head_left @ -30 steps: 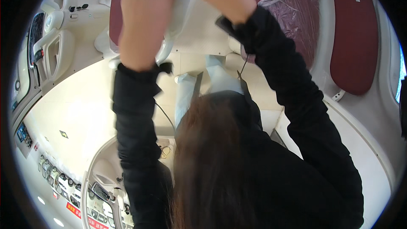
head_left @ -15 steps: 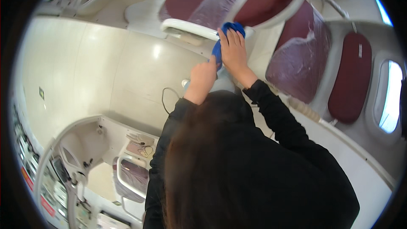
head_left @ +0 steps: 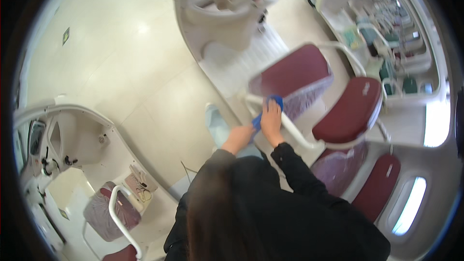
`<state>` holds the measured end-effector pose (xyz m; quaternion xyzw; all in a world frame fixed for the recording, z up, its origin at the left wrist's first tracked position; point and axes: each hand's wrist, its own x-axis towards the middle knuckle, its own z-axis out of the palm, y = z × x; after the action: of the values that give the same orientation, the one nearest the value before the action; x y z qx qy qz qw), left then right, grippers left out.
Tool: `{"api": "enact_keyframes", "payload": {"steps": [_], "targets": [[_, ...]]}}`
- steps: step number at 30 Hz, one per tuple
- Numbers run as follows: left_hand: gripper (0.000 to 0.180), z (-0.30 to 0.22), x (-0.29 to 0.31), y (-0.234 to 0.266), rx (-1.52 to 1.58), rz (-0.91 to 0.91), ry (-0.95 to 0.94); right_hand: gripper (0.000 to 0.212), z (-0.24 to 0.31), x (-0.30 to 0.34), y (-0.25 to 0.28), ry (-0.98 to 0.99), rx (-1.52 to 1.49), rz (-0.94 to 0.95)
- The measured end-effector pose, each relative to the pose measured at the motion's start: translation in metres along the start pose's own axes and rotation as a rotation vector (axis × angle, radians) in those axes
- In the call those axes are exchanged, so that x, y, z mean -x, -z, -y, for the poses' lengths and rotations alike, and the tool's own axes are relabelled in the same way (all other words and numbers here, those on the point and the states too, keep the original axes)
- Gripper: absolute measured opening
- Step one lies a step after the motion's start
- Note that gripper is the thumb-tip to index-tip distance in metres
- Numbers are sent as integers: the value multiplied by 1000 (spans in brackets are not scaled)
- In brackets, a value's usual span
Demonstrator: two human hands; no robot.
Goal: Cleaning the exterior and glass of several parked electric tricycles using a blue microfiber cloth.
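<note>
My right hand (head_left: 272, 123) is closed over a blue cloth (head_left: 275, 100), pressing it against the white rail (head_left: 298, 133) beside a dark red seat cushion (head_left: 293, 73). The cloth trails down toward my left hand (head_left: 238, 138), whose fingers are closed on its lower end. Both hands are close together in front of my body, with the right one slightly farther away. The palms and the part of the rail beneath the cloth are hidden.
Right of the rail stands a dark red backrest (head_left: 349, 109); plastic film covers part of the cushion. A steering wheel (head_left: 235, 4) and white cabin shell are ahead. Another open vehicle body (head_left: 79, 135) with a film-wrapped seat (head_left: 113, 211) stands at lower left on the pale floor (head_left: 130, 58).
The view has shifted, showing more of the vehicle ahead and its steering wheel. Both hands still hold the cloth, which now lies farther along the rail and lower in the picture.
</note>
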<state>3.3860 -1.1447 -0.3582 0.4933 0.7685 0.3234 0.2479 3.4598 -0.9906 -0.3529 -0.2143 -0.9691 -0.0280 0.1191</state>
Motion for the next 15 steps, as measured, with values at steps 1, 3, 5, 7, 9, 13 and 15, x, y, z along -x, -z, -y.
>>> {"api": "enact_keyframes", "payload": {"steps": [1, 3, 5, 7, 9, 13, 15], "targets": [[29, 16, -6, 9, -33, 30, -1, 44, 6, -11, -13, 31, -70, -23], [28, 53, -20, 37, -105, 147, 84, 30, 23, -39, -41, 54, -170, 234], [26, 94, -26, 77, -134, 106, 181, 27, 41, -75, -64, -122, -300, 373], [23, 132, -23, 130, -187, -85, 212, 31, 56, -124, -80, -200, -507, 459], [24, 158, -19, 182, -223, -220, 333, 30, 74, -184, -87, -17, -733, 484], [31, 187, -9, 266, -146, -520, 441, 29, 128, -297, -86, 335, -776, 649], [31, 194, 0, 297, -126, -657, 513, 30, 167, -346, -82, 427, -785, 788]]}}
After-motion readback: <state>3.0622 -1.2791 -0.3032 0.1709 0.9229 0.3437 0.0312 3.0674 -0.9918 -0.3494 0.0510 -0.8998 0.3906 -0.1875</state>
